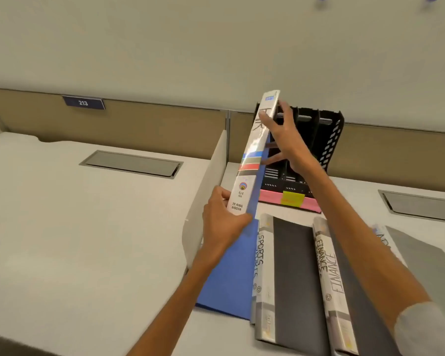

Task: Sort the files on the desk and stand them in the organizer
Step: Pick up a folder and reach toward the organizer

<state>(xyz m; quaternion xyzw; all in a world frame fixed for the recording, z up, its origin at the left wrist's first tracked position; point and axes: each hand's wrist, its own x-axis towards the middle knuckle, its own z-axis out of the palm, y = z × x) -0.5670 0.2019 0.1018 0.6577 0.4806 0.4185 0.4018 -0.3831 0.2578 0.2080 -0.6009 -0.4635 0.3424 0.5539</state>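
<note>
Nearest, below and to the right of the grip, the SPORTS file (pixel 262 265) and the FINANCE file (pixel 326 268) lie flat on the desk (pixel 113 227). A third file (pixel 421 255) lies further right, its label blurred. None of these is sorted yet. The left hand (pixel 224 217) clamps the lower end of the binder (pixel 252 160), thumb and fingers curled round the white spine. The blue cover hangs down below that hold towards the desk. The binder is off the desk, tilted, its top leaning away. Up the spine, the right hand (pixel 285 140) grips the top end, thumb on the spine face and fingers spread behind on the cover. Just beyond this hand stands the organizer (pixel 326 140), its slots open towards the person, with pink tape (pixel 311 202) and a yellow note (pixel 292 199) along its front lip. The step looks like standing the binder in the leftmost slot. To do it well, the left hand should probably lift the low end until the spine is upright. The right hand can steer the far edge between the slot walls and must slip its fingers out before they are trapped. The hanging cover needs pressing shut, or it may catch on the lip or on the divider (pixel 206 186) to the left of the grip.
</note>
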